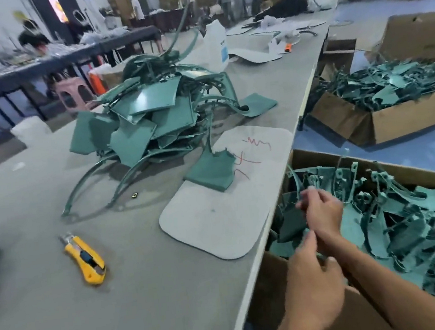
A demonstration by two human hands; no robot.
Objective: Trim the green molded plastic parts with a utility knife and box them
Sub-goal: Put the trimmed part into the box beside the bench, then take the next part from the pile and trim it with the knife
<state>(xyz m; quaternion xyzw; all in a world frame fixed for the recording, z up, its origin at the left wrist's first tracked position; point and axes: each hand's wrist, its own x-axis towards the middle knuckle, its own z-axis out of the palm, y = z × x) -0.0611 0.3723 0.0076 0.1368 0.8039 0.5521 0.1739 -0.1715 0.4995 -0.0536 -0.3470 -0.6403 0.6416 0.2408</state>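
The grey worktable (144, 295) fills the left and centre, running far into the room. On it, at mid-distance, sits the big pile of untrimmed green parts (148, 113), flat panels tangled with long curved strips. Off the table's right edge stand two cardboard boxes: the near box (390, 169), heaped with green parts, and a farther box (411, 118), also full. A pale cutting mat (217, 224) lies on the table just beside the near box, with one green piece (211, 171) resting on its far end. The yellow utility knife (87, 258) lies untouched on the table, well to the left of both hands.

Both hands hang over the near box, beyond the table's right edge. The right hand (322, 212) is the farther one; its fingers curl round a thin curved green strip (295, 183) that rises from the hand toward the far left, its long axis roughly upright and arcing. The left hand (314, 284) is nearer, just below the right, fingers bent; motion blur makes it impossible to tell whether it pinches the strip's lower end or holds nothing.

This looks like the boxing step. The next piece lies far and left of the fingers, on the mat; the knife is farther left again, so the left hand has the shorter reach to it.
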